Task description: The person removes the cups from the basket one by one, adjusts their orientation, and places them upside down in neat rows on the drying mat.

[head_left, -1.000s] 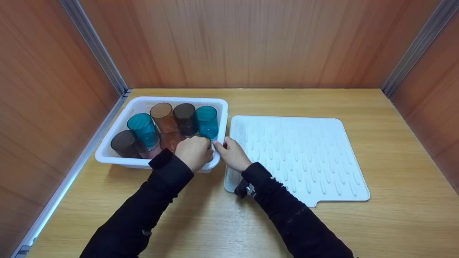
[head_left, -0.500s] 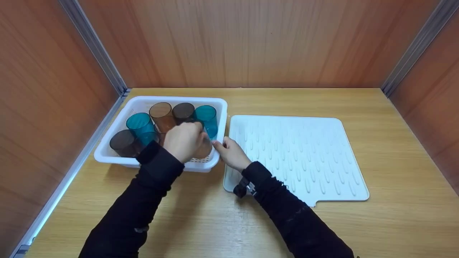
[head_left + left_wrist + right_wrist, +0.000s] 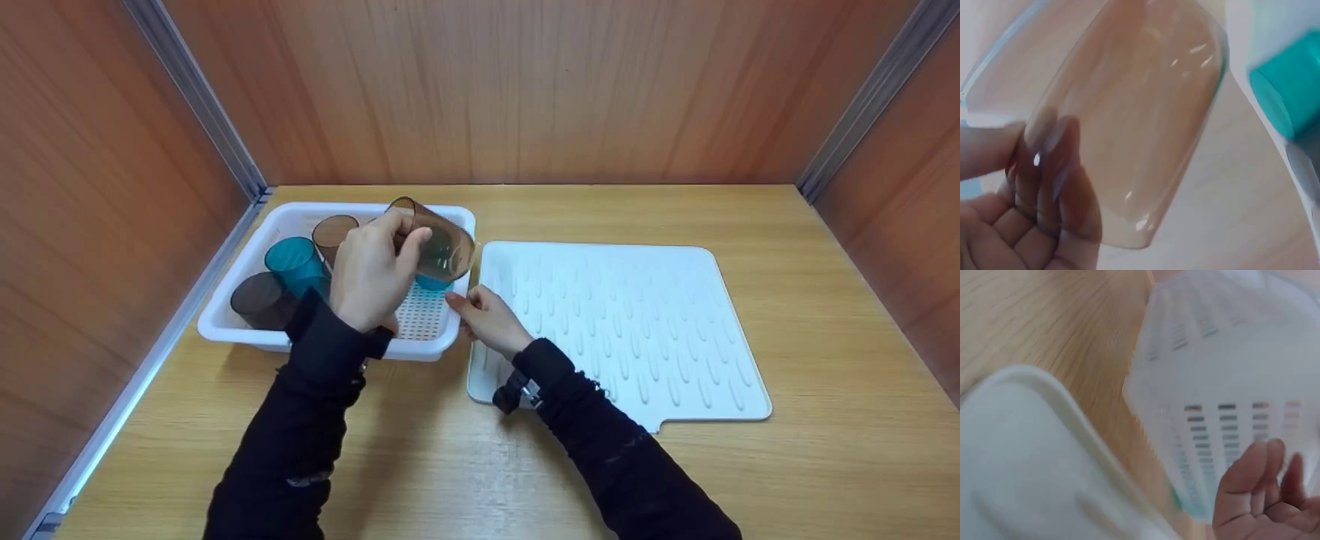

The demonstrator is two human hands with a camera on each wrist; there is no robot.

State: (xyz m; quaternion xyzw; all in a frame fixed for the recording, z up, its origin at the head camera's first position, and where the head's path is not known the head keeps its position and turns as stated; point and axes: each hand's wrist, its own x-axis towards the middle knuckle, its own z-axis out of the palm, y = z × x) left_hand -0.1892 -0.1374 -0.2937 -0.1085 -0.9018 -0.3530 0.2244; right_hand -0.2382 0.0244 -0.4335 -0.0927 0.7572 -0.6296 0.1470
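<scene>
My left hand (image 3: 371, 266) grips a clear brown tumbler (image 3: 442, 244) and holds it tilted over the right part of the white basket (image 3: 409, 349). The tumbler's base points right and down. In the left wrist view, several fingers show through the tumbler's wall (image 3: 1140, 112), with the thumb on the outside. My right hand (image 3: 491, 319) holds the basket's right rim, thumb on top. From the right wrist, its curled fingers (image 3: 1264, 495) appear against the slotted side wall. Inside the basket are a dark tumbler (image 3: 262, 300), teal ones (image 3: 291, 259) and an amber one (image 3: 330, 232); others are hidden behind my left hand.
A white ridged draining mat (image 3: 622, 322) lies on the wooden table (image 3: 825, 360), just right of the basket and partly under my right forearm. Wood panels (image 3: 525, 90) enclose the table at the back and both sides.
My left hand has lifted the brown tumbler up from the basket's front right and turned it sideways. The slotted floor there now shows. My right hand stays at the rim.
</scene>
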